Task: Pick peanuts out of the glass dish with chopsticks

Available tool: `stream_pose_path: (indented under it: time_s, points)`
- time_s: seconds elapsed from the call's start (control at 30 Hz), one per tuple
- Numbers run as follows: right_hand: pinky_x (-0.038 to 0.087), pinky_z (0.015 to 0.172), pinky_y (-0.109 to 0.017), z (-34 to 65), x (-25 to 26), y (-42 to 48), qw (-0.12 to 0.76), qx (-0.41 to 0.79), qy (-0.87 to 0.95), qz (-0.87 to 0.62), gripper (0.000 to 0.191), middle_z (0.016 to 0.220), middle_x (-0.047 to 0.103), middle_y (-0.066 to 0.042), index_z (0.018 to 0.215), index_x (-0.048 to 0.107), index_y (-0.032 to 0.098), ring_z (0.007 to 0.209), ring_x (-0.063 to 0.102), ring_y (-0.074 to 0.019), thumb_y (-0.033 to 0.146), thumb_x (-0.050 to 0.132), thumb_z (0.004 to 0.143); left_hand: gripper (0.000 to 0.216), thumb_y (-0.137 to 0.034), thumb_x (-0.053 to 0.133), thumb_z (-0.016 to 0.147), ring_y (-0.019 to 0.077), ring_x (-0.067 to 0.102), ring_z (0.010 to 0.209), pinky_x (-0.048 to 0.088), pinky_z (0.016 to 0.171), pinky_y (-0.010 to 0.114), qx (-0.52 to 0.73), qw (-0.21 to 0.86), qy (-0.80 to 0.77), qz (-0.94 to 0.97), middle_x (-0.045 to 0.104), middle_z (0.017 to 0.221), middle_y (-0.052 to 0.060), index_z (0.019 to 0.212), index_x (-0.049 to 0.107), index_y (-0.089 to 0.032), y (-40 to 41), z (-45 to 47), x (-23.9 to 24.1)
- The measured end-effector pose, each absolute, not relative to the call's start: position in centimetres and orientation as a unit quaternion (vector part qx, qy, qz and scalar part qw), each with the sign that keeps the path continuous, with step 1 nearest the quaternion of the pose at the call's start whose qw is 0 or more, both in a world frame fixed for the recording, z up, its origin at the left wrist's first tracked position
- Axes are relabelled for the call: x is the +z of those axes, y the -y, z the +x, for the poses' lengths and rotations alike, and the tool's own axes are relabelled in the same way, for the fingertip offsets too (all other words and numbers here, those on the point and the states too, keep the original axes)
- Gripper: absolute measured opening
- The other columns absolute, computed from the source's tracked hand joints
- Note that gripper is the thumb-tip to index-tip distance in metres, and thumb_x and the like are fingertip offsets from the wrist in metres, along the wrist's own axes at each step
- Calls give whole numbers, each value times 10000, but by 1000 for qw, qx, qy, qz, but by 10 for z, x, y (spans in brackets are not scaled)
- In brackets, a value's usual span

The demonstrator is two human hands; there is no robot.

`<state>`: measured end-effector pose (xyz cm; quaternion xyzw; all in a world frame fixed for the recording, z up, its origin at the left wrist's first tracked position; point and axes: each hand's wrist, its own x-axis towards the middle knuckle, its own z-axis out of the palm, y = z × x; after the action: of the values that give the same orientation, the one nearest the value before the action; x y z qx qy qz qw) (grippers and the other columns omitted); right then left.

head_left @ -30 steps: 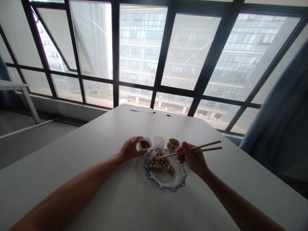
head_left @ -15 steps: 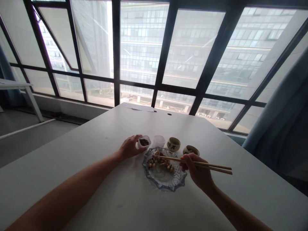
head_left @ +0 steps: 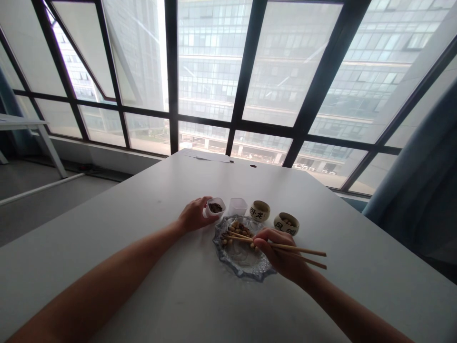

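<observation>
Left grip [head_left: 193, 218]: bare hand, bare forearm; right grip [head_left: 282, 252]: bare hand, bare forearm; both arms slim, uncovered along all that shows.

White worktop [head_left: 150, 200] against black-framed window wall [head_left: 246, 81]; office block outside. Blue curtain [head_left: 421, 190] right. Grey floor [head_left: 32, 205], second white table [head_left: 21, 125] left. Hazy daylight.

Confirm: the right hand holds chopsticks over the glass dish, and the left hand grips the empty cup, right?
No: in the head view the left hand grips the cup with dark contents; the empty cup stands beside it. The rest holds.
</observation>
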<state>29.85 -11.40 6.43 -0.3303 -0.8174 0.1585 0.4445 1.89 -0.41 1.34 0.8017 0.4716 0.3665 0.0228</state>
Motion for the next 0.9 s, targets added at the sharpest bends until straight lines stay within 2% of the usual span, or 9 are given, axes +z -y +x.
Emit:
stream_pose_path:
  time_s: [0.2, 0.3, 0.43, 0.6, 0.9]
  points:
    - [480, 528, -284, 301, 55, 107, 447, 264, 774, -361, 344, 590, 682, -29, 679, 690, 211, 519, 617, -167, 447, 611, 917, 634, -551, 696, 743, 275, 696, 910, 546, 835, 399, 361, 25, -477, 801, 718, 1073, 125, 1241, 564, -181, 4, 19, 13]
    - [512, 511, -299, 300, 53, 105, 502, 318, 697, -400, 412, 557, 685, -37, 626, 680, 218, 499, 635, -182, 562, 659, 853, 644, -557, 690, 746, 279, 698, 915, 549, 837, 403, 356, 25, -481, 801, 719, 1083, 127, 1256, 559, -187, 2, 18, 12]
    - [474, 405, -290, 307, 56, 102, 593, 342, 579, -442, 475, 495, 649, -33, 622, 685, 208, 408, 582, -168, 671, 726, 725, 673, -566, 682, 750, 304, 694, 969, 544, 867, 419, 349, 18, -497, 794, 713, 1110, 146, 1282, 551, -176, -1, 18, 10]
    - [477, 381, -272, 332, 46, 104, 652, 395, 450, -465, 474, 473, 631, -31, 664, 693, 176, 399, 570, -154, 636, 804, 650, 708, -572, 648, 779, 297, 695, 949, 536, 865, 416, 335, 20, -503, 796, 714, 1095, 149, 1340, 510, -162, -4, 18, 8]
    - [480, 373, -222, 340, 32, 109, 688, 443, 322, -477, 400, 482, 620, -5, 631, 668, 166, 429, 578, -128, 505, 877, 590, 717, -615, 622, 786, 305, 690, 952, 532, 847, 414, 334, 23, -502, 797, 712, 1059, 145, 1334, 513, -167, -5, 17, 7]
